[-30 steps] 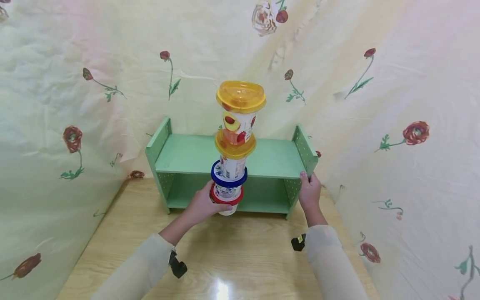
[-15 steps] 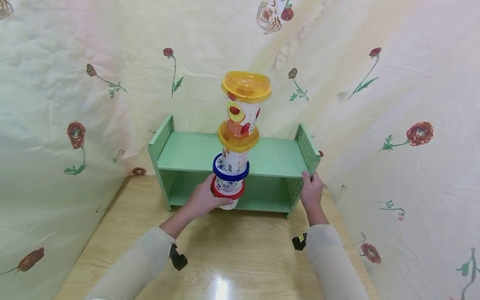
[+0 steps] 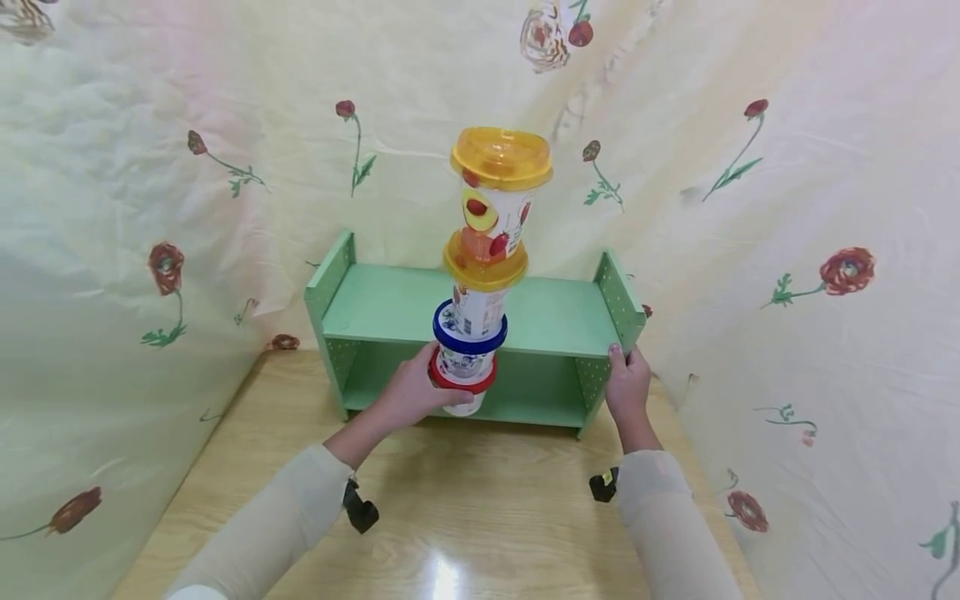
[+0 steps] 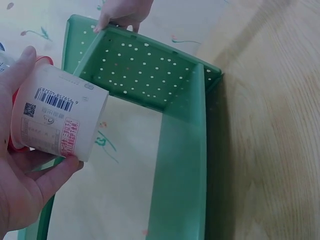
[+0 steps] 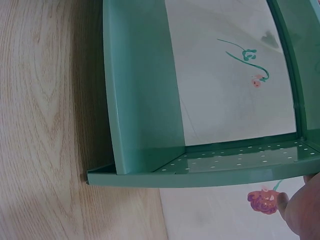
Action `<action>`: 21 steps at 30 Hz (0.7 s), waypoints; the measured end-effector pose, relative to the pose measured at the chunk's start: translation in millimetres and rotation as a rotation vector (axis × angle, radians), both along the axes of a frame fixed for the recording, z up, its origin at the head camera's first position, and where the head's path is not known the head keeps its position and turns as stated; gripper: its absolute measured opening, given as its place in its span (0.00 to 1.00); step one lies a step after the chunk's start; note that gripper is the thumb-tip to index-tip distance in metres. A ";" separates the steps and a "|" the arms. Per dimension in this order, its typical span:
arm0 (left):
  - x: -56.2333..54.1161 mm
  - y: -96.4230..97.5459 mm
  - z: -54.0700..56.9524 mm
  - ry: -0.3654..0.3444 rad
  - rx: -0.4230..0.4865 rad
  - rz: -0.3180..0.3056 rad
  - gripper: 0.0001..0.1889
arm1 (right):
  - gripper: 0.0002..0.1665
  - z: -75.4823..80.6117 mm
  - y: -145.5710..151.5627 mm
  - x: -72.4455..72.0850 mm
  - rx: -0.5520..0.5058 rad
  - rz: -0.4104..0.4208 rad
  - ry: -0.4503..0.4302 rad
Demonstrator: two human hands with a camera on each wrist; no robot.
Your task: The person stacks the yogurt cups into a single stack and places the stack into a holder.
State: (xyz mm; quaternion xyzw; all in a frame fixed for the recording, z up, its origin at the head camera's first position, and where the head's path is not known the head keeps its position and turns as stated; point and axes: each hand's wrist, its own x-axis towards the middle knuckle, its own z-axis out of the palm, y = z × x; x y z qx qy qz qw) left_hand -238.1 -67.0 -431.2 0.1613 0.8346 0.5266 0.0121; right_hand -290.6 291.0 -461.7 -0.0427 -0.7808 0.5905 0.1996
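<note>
My left hand (image 3: 412,390) grips the lowest of several stacked tubs, a white one with a red rim (image 3: 466,407). In the left wrist view this tub (image 4: 60,112) shows a barcode, with thumb and fingers around it. Above it come a blue-lidded tub (image 3: 469,343), a yellow-lidded cup (image 3: 478,314) and, on top, a fruit-printed cup (image 3: 495,218) with a yellow lid. The stack is held up in front of a green two-tier shelf (image 3: 558,317). My right hand (image 3: 628,387) holds the shelf's right side panel at its front edge, thumb on the front.
The shelf stands on a wood-grain surface (image 3: 480,508), close to the back. Flower-printed cloth (image 3: 420,67) hangs behind it and along both sides. Raised side panels (image 3: 330,271) flank the upper tier. Perforated panels (image 4: 140,65) close the lower tier's ends.
My left hand has lifted the stack somewhat higher against the shelf and slightly rightward. The view has shifted a little. My right hand stays on the side panel.
</note>
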 end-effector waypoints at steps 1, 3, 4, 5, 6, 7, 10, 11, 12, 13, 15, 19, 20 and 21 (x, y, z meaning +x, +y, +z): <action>-0.2 0.5 1.3 0.005 -0.001 -0.002 0.48 | 0.31 -0.4 0.7 -0.1 0.004 -0.003 0.001; -0.6 1.2 4.0 0.010 0.000 -0.004 0.48 | 0.31 -0.8 1.3 0.0 0.008 -0.002 0.005; -0.9 1.4 4.9 0.013 -0.001 -0.005 0.48 | 0.31 -1.0 1.5 0.0 0.010 -0.002 0.006; -1.0 1.5 6.0 0.013 -0.002 -0.004 0.48 | 0.31 -1.1 1.7 0.1 0.010 -0.001 0.005; -1.0 1.6 7.0 0.012 -0.002 -0.004 0.48 | 0.31 -1.1 1.7 0.6 0.010 -0.001 0.003; -1.3 1.7 8.0 0.010 -0.003 -0.004 0.47 | 0.31 -1.0 1.7 0.8 0.008 0.000 0.001; -2.2 2.1 10.9 0.006 -0.009 0.000 0.47 | 0.31 -0.6 1.7 1.3 0.000 0.001 -0.003; -2.3 2.2 12.2 0.004 -0.008 0.000 0.47 | 0.31 -0.4 1.6 1.4 -0.003 0.001 -0.003; -2.6 2.4 13.5 0.002 -0.007 0.000 0.47 | 0.31 -0.1 1.4 1.5 -0.005 0.000 0.001; -2.8 2.6 14.7 0.000 -0.007 -0.002 0.47 | 0.31 -0.3 1.5 1.6 -0.004 -0.001 0.002; -3.2 3.1 17.2 -0.005 -0.007 -0.004 0.47 | 0.30 -0.4 1.5 2.0 -0.004 -0.004 0.006; -4.4 3.8 22.5 -0.006 -0.002 -0.004 0.47 | 0.31 -0.8 2.0 1.7 -0.003 -0.002 0.010; -5.0 4.0 23.5 -0.003 0.000 -0.004 0.47 | 0.31 -1.0 2.2 1.6 -0.003 -0.002 0.012; -5.7 4.4 24.4 -0.001 0.004 -0.005 0.47 | 0.31 -1.3 2.7 1.4 -0.002 0.000 0.015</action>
